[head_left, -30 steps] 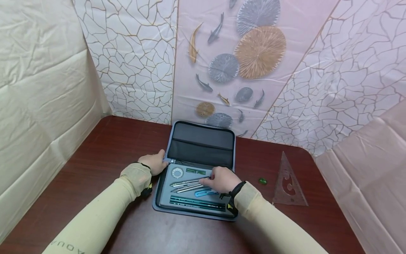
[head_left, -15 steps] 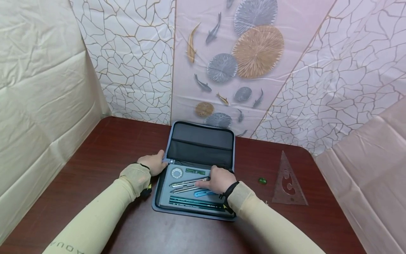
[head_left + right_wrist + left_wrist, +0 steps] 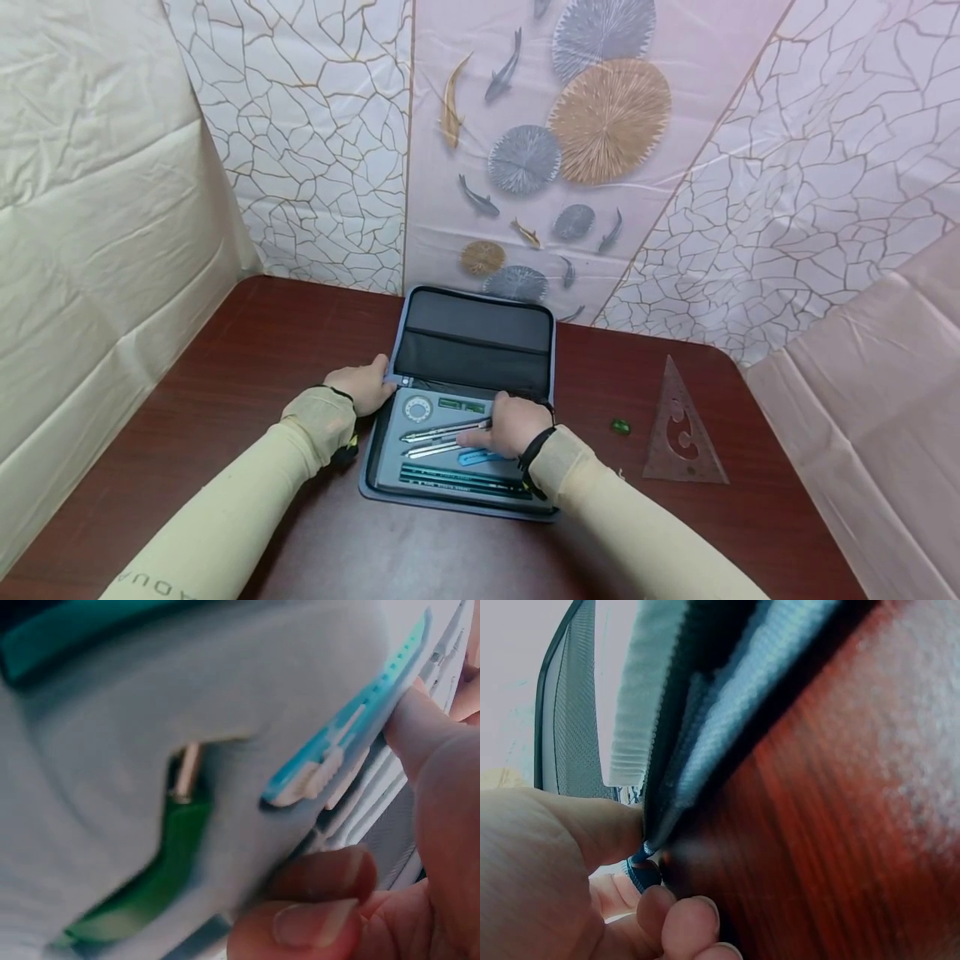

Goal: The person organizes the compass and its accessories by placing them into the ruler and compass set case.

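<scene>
An open zip case (image 3: 552, 375) lies on the table, its grey tray (image 3: 386, 471) set with drawing tools. At its left side, near the hinge, my left hand (image 3: 362, 389) pinches the case's edge; the left wrist view shows the thumb on the fabric and the fingers curled beneath. My right hand (image 3: 517, 425) rests over the silver drawing instruments (image 3: 431, 450) on the tray, thumb spread from the fingers. In the right wrist view, the thumb lies at the far end of a light-blue utility knife (image 3: 330, 750), and the fingertips are at the instruments' near ends, which they partly hide.
Dark green pencils (image 3: 450, 477) fill the tray's front slot. A round white dial (image 3: 417, 408) and a green piece (image 3: 459, 405) sit at the back. Right of the case lie a small green object (image 3: 620, 427) and a clear set square (image 3: 684, 442). Patterned cloth (image 3: 517, 208) hangs behind.
My right hand has shifted slightly left over the instruments, and its thumb has spread further from the fingers. My left hand keeps its place on the case.
</scene>
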`<act>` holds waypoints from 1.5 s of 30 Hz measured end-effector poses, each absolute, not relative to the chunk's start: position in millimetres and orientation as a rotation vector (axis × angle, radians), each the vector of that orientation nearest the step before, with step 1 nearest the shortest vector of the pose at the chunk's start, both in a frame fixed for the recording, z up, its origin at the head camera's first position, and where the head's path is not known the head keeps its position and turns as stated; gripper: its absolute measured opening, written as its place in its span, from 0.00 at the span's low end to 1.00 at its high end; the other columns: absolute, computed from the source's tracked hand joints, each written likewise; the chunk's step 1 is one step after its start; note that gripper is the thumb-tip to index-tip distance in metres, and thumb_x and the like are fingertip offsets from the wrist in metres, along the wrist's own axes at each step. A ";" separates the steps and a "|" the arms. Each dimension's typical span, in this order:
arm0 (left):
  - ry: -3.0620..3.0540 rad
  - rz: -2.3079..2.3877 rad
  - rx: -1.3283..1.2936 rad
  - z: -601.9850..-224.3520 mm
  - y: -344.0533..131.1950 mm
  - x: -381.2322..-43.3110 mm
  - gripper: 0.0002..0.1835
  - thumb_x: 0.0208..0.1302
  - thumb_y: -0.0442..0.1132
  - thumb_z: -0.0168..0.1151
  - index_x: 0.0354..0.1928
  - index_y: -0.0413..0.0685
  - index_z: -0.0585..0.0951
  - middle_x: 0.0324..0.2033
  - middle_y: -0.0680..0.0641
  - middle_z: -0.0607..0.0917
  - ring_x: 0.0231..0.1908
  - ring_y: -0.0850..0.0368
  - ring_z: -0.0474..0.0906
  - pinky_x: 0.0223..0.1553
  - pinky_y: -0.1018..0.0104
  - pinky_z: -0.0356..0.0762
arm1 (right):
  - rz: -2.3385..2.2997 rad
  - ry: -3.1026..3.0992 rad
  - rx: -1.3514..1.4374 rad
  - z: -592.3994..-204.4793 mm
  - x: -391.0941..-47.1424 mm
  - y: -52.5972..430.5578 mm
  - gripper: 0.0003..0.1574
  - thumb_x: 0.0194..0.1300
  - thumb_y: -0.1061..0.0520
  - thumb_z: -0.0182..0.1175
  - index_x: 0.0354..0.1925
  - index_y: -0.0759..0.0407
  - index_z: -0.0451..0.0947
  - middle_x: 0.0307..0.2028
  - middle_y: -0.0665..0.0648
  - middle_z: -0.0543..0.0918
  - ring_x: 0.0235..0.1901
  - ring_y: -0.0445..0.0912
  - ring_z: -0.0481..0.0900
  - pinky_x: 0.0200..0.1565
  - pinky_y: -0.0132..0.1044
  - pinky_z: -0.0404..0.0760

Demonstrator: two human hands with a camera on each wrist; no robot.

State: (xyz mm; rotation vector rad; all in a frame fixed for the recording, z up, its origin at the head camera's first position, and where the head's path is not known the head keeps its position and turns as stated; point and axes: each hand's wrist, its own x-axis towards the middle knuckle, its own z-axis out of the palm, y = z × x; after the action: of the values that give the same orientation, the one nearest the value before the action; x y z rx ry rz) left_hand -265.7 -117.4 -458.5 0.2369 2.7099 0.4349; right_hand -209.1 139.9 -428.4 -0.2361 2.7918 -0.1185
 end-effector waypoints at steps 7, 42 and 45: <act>2.714 0.432 0.241 -460.0 -117.4 -267.5 0.23 0.74 0.50 0.49 0.62 0.43 0.64 0.48 0.37 0.81 0.41 0.45 0.79 0.42 0.49 0.74 | -0.119 2.762 -0.242 -427.1 -211.3 137.3 0.62 0.50 0.20 0.59 0.61 0.68 0.68 0.29 0.58 0.81 0.23 0.45 0.76 0.29 0.44 0.77; 2.703 0.436 0.269 -453.2 -118.2 -262.6 0.22 0.74 0.49 0.49 0.59 0.42 0.65 0.47 0.38 0.81 0.35 0.48 0.79 0.38 0.52 0.74 | -0.173 2.810 -0.117 -427.4 -225.0 330.0 0.22 0.58 0.58 0.68 0.46 0.69 0.73 0.39 0.66 0.75 0.41 0.61 0.75 0.39 0.52 0.75; 2.703 0.436 0.264 -453.6 -117.2 -262.9 0.23 0.74 0.49 0.49 0.61 0.41 0.64 0.48 0.37 0.81 0.37 0.47 0.79 0.39 0.51 0.74 | -0.194 2.808 -0.121 -429.7 -224.9 332.0 0.19 0.59 0.60 0.67 0.44 0.69 0.73 0.37 0.64 0.76 0.39 0.58 0.77 0.38 0.50 0.76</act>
State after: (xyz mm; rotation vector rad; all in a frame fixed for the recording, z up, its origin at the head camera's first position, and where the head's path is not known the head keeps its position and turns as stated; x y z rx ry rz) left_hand -262.9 -117.2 -453.6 0.2641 2.7033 0.4357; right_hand -224.9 332.0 -429.7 -0.1207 2.8075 -0.1941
